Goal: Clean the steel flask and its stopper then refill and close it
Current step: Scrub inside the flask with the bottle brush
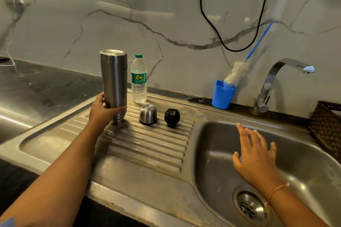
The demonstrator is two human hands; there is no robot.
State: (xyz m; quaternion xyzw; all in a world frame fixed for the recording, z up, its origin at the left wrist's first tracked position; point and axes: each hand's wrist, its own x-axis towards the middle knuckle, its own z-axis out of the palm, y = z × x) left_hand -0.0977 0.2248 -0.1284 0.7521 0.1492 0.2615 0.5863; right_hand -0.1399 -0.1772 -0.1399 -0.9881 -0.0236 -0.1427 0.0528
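I had my left hand clamped round the neck end of the steel flask, with the fingers curled behind and the thumb across the front. It held the flask mouth-down on the ribbed drainboard, I judged so it could drain. Just right of those fingers sat the steel cup lid and the black stopper. My right hand hovered over the sink basin, fingers spread and holding nothing, probably free for the bottle brush.
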